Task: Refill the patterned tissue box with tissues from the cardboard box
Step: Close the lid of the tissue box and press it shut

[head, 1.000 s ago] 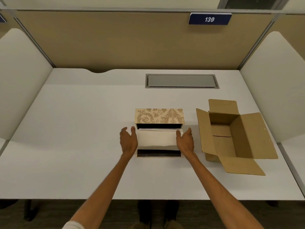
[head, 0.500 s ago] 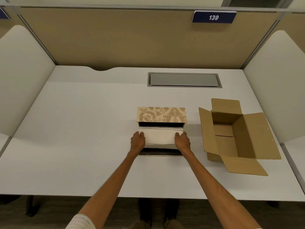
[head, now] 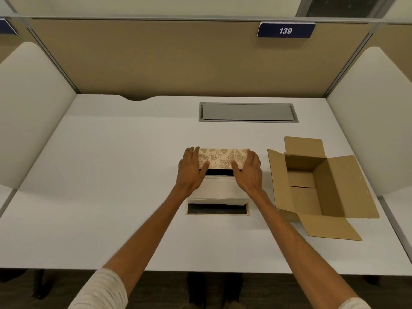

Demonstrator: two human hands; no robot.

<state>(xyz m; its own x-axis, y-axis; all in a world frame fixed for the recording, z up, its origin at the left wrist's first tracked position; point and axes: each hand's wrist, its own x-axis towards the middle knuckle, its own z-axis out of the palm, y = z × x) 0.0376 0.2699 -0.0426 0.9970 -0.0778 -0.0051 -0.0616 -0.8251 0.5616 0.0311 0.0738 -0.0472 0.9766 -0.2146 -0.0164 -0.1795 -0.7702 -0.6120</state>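
Note:
The patterned tissue box lies open in the middle of the white desk. Its beige floral lid (head: 223, 157) stands raised at the far side. A white stack of tissues (head: 219, 191) fills the tray, with a dark strip of the tray (head: 217, 208) showing at the near edge. My left hand (head: 190, 172) grips the lid's left end and my right hand (head: 250, 171) grips its right end, thumbs on the patterned face. The cardboard box (head: 316, 186) sits to the right, flaps spread, inside bare.
A grey cable hatch (head: 248, 112) is set into the desk (head: 100, 175) behind the tissue box. Tan partition at the back carries a sign reading 139 (head: 285, 30). White side screens (head: 33, 112) close off both sides. The desk's front edge runs near my elbows.
Both hands left the ends of the tissue stack and moved away from me onto the two ends of the patterned lid. The tissues stay in the tray.

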